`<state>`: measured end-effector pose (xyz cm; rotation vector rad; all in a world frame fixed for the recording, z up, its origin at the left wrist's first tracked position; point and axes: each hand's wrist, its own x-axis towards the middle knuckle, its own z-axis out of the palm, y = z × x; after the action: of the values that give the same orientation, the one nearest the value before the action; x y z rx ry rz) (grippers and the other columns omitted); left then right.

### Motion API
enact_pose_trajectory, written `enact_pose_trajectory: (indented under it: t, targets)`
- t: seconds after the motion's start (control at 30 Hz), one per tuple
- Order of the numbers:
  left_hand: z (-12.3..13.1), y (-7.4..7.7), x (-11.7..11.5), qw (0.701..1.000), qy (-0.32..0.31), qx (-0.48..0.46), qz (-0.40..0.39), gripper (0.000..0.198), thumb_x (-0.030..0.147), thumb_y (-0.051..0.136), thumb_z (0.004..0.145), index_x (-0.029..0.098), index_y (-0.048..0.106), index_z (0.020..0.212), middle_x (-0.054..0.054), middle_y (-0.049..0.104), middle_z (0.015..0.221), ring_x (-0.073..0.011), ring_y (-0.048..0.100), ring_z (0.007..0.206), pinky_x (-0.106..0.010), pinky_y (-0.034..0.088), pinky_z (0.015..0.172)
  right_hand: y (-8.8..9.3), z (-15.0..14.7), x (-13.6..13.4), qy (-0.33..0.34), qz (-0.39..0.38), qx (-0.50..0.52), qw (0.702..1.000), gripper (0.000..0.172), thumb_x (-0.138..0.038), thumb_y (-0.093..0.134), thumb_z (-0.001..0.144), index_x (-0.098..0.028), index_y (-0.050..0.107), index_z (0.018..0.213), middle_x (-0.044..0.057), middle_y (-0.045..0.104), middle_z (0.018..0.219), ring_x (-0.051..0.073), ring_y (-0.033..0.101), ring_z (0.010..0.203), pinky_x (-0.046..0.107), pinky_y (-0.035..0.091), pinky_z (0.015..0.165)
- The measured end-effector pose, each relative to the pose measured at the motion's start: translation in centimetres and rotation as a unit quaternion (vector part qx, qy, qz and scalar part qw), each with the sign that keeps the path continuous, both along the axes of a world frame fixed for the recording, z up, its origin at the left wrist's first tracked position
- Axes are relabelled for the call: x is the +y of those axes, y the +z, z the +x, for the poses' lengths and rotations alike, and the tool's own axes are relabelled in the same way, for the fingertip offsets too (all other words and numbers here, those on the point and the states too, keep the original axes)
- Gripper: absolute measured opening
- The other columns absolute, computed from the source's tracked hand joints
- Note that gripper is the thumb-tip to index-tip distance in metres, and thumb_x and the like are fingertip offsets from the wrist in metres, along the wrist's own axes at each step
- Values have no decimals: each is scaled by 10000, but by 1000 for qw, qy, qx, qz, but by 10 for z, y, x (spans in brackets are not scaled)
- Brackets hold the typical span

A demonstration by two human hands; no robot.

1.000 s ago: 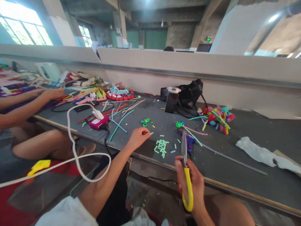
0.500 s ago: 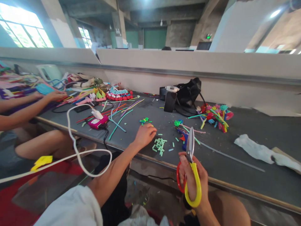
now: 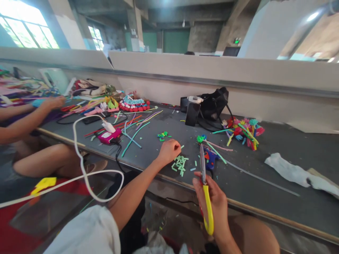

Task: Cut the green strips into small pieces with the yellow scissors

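Observation:
My left hand (image 3: 170, 151) is pinched over the table, with a short light-green pipe cleaner piece (image 3: 182, 146) at its fingertips. Just below lies a small heap of similar cut green pieces (image 3: 180, 163). In my right hand (image 3: 215, 197) are scissors (image 3: 208, 208) with yellow and red handles, held upright at the table edge, blades together. Behind the blades lie a blue glue gun (image 3: 211, 158) and a green and blue pipe cleaner bundle (image 3: 201, 138). Another small green bundle (image 3: 162, 134) sits beyond my left hand.
Long pipe cleaners (image 3: 135, 139) and a magenta adapter (image 3: 109, 136) lie to the left, with a white cable (image 3: 79, 148) looping in front. A phone (image 3: 192, 114), black bag (image 3: 215, 106), colourful flowers (image 3: 245, 132) and white plastic (image 3: 286, 167) are farther right. Another person's hand (image 3: 54, 102) works at far left.
My left hand has moved slightly right and closed on a green piece. My right hand has turned the scissors edge-on and shifted them a little left and down.

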<state>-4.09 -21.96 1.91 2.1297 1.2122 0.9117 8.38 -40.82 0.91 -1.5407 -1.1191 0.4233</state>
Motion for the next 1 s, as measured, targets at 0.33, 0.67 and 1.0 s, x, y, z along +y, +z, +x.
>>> enact_pose_trajectory:
  t: [0.33, 0.67, 1.0]
  targets:
    - [6, 29, -83, 754, -82, -565, -326, 116, 241, 744, 731, 137, 693, 729, 9, 568, 670, -85, 481, 640, -226, 404, 680, -20, -7, 2, -7, 46, -179, 983, 398, -418, 602, 906, -122, 681, 1161, 36, 688, 761, 134, 609, 591, 231, 498, 609]
    - [13, 29, -94, 734, -105, -572, -350, 115, 246, 757, 737, 145, 704, 746, -24, 659, 728, -123, 567, 701, -256, 435, 711, -22, -5, 1, -18, 11, -226, 974, 390, -425, 562, 930, -155, 692, 1180, 71, 741, 890, 168, 667, 658, 257, 505, 671]
    - [13, 30, -93, 735, -97, -572, -352, 127, 246, 770, 719, 143, 698, 738, -16, 660, 725, -123, 580, 698, -261, 446, 732, -25, -4, 1, -14, -2, -235, 972, 404, -435, 556, 922, -164, 706, 1182, 37, 697, 749, 153, 639, 610, 234, 488, 644]
